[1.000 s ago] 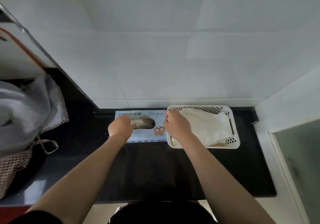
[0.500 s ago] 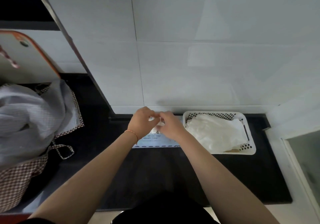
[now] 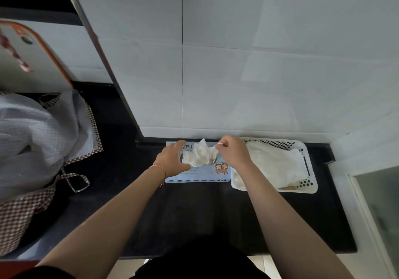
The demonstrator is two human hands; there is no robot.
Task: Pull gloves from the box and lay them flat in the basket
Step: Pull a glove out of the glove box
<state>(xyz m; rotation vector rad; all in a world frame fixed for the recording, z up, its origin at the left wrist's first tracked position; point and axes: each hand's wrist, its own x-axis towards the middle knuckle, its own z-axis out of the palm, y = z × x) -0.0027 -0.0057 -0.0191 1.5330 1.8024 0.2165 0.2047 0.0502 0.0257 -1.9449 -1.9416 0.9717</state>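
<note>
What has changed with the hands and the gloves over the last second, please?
The right hand left the white perforated plastic basket, came over the light blue cardboard glove box and now pinches a crumpled white thin glove, drawn up out of the opening. The left hand stays pressing on the box. The gloves in the basket look unchanged.

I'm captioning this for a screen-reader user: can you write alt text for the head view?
A person's right hand pinches a crumpled white glove rising out of a light-blue glove box, while the left hand rests on the box. A white basket holding gloves sits just right of the box on a black counter.
</note>
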